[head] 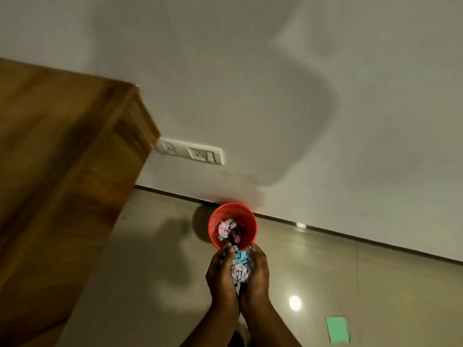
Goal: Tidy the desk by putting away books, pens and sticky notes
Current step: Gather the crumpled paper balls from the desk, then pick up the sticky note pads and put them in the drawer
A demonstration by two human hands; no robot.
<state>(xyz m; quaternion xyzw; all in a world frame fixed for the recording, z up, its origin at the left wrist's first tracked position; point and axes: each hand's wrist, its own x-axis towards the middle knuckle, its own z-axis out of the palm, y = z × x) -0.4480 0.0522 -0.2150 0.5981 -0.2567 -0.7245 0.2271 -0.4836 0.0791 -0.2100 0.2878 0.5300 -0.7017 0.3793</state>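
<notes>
**A:** Which step is this?

**B:** Throwing the scraps out. Low in the middle of the frame, the left hand [221,270] and the right hand [259,269] are cupped side by side. Their fingers [258,252] curl round a wad of crumpled sticky notes [240,270], blue and pale pink. The wad is at the near rim of the red bin [248,217], which stands on the floor against the wall.

**A:** Is anything in the bin already?

**B:** Yes, more crumpled paper [224,229], pink and green. There is something dark by the left fingertips, but I can't tell what it is.

**A:** So what next?

**B:** I'd say the hands need to go a little forward so the wad is over the opening, then part and let it drop. The wad is light and loose, so bits could land beside the bin.

**A:** And after that?

**B:** One green sticky note [337,329] lies flat on the floor at the lower right, well apart from the bin. It probably needs picking up. The wooden bench [62,171] fills the left of the frame, but its top is out of sight, so I can't judge what remains there.
</notes>
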